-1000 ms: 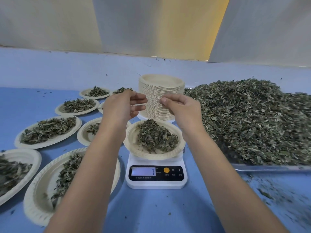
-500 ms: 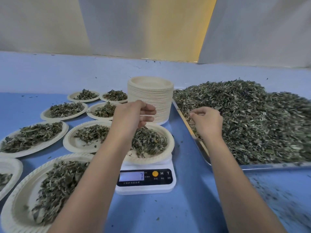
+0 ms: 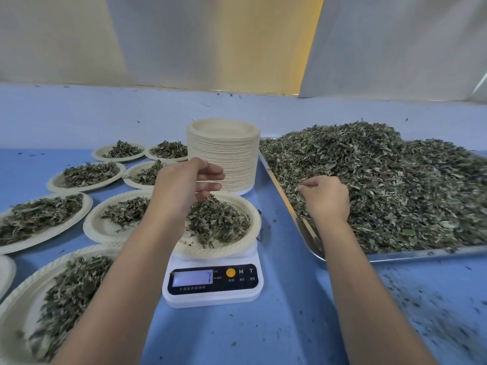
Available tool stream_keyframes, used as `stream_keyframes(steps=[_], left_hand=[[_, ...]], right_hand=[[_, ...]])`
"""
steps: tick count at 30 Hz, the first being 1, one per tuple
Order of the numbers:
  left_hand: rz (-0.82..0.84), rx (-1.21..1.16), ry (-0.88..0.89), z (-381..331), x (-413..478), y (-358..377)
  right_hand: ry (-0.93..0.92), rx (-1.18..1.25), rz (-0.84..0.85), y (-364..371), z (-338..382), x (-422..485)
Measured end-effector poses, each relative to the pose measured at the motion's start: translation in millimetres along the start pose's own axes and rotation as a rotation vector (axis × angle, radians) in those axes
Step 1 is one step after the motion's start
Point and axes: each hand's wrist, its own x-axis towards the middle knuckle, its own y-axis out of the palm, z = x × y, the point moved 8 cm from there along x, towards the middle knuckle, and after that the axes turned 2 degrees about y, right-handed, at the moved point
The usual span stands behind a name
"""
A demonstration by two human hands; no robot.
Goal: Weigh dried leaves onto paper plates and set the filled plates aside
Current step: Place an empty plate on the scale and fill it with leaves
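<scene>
**Weighing station: plate on scale, display reads 7**

Blue smooth table (image 3: 276, 325), loose flecks scattered on it. Left: round, beige filled paper plates (image 3: 105, 230) with ribbed rims, each holding crumbly grey-green dried leaves. Left hand (image 3: 181, 185) hovers over the plate on the scale (image 3: 218, 252), fingers curled; palm side hidden, so I cannot tell whether it holds anything. That plate carries a leaf mound. White plastic scale (image 3: 213, 299): lit display "7", orange button, "M", "T"; smaller print unreadable. Behind it, a tall stack of empty plates (image 3: 224, 159). Right: metal tray (image 3: 421, 255) holding the leaf heap (image 3: 395, 193). Right hand (image 3: 326, 198), fingers curled, pinches at the heap's near-left edge.
</scene>
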Motion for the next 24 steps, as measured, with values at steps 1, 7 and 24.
stream_keyframes(steps=[1, 7, 24], left_hand=[[-0.001, -0.003, -0.001, -0.1, -0.1, -0.3], [0.000, -0.006, 0.001, -0.4, -1.1, -0.2], [0.001, -0.012, 0.010, 3.4, 5.3, -4.6]], right_hand=[[-0.004, -0.044, 0.007, 1.4, 0.9, -2.2], [0.017, -0.162, 0.074, 5.8, -2.7, -5.3], [-0.150, 0.015, 0.107, 16.9, 35.8, -19.1]])
